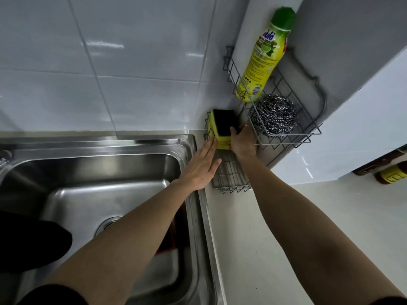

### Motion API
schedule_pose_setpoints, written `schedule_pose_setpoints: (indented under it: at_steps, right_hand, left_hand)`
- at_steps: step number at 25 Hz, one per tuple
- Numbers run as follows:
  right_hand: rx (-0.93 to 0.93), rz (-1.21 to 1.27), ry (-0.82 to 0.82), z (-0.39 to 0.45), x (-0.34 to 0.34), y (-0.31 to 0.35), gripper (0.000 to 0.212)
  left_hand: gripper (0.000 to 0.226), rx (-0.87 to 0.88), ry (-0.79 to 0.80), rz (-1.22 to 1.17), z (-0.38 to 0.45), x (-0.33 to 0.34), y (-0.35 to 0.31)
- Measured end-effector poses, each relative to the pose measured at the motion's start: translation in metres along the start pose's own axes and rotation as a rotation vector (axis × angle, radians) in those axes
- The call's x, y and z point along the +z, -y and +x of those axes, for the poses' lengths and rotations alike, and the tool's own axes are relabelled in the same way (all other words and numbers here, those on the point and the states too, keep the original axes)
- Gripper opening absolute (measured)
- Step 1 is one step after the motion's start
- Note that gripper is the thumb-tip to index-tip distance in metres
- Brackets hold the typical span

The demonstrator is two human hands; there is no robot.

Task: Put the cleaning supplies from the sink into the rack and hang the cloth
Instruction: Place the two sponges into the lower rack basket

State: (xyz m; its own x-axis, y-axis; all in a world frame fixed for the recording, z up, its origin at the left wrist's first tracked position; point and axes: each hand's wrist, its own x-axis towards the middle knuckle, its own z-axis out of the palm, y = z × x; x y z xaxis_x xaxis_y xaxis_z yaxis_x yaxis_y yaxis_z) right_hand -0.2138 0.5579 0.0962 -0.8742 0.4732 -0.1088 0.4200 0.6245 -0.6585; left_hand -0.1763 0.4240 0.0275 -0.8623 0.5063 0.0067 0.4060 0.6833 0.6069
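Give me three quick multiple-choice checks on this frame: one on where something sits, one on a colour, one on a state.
1. Where is the steel wool scourer?
A. In the sink basin
B. In the wall-mounted wire rack
C. On the counter

2. What colour is the cap of the dish soap bottle?
A. Green
B. Red
C. White

3. What is the right hand doing?
A. Hanging free
B. Holding the sponge
C. Turning a tap

Answers:
1 B, the scourer rests inside the wire rack, beside the bottle.
2 A, the cap is green above a yellow body.
3 B, its fingers wrap the yellow and black sponge at the lower basket, with the left hand flat against the sponge's other side.
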Motion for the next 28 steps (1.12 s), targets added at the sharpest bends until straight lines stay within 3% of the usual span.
schedule_pose_setpoints:
  at_steps: [7,12,15,21,28]
  right_hand:
    - [-0.296,-0.428,-0.103,-0.003,-0.003,-0.012,0.042]
    - [-0.417,-0.264,0.059,0.000,-0.008,-0.026,0.043]
    - [-0.406,-0.219,0.115,0.000,-0.010,-0.030,0.047]
    - [-0.343,-0.135,0.018,-0.001,-0.001,-0.025,0.039]
    - [-0.333,-0.248,0.072,0.000,-0.005,-0.027,0.044]
  left_hand:
    - [0.065,0.017,0.009,0.009,0.000,-0.001,0.002]
    - [0.066,0.044,0.003,0.018,0.000,-0.001,0.005]
    - [0.066,0.054,-0.012,0.055,0.000,-0.002,0.007]
    - [0.065,0.054,-0.025,0.115,0.002,-0.002,0.011]
    - [0.067,0.064,-0.018,0.144,0.001,-0.004,0.014]
